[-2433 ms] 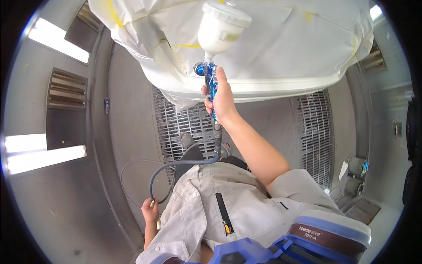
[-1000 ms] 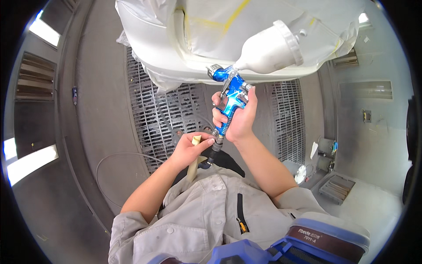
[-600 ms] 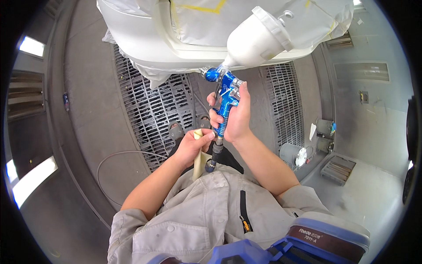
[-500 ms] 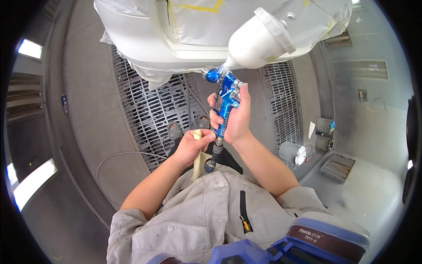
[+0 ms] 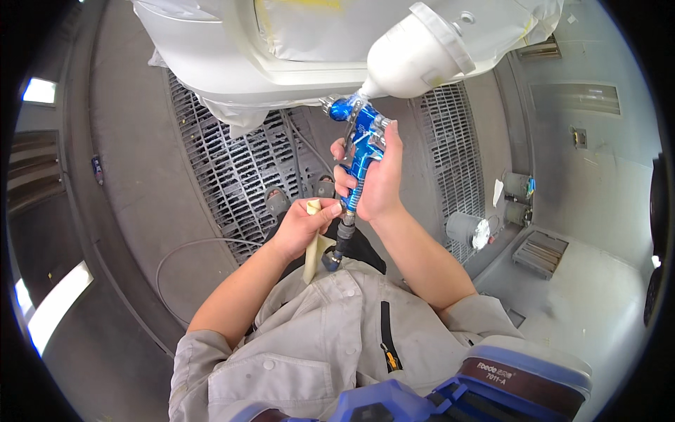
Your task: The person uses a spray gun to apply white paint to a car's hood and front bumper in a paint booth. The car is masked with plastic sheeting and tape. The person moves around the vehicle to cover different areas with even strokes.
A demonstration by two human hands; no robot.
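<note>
Here, blue spray gun (image 5: pixel 366 135): my right fingers (image 5: pixel 344 176) wrapped its handle (image 5: pixel 361 167), best kept steady, I judged, white cup (image 5: pixel 416 58) above them; cream cloth (image 5: pixel 311 264): my left fingers (image 5: pixel 328 213) clasped it beside the handle's foot.

A car paint workshop.
A white car body (image 5: pixel 207 56) partly covered in pale sheeting (image 5: pixel 320 36) stands by metal floor grates (image 5: pixel 228 158); the person wears a blue breathing mask (image 5: pixel 390 402) and holds a spray gun (image 5: pixel 364 144); bright lights (image 5: pixel 60 307) show at the left.
</note>
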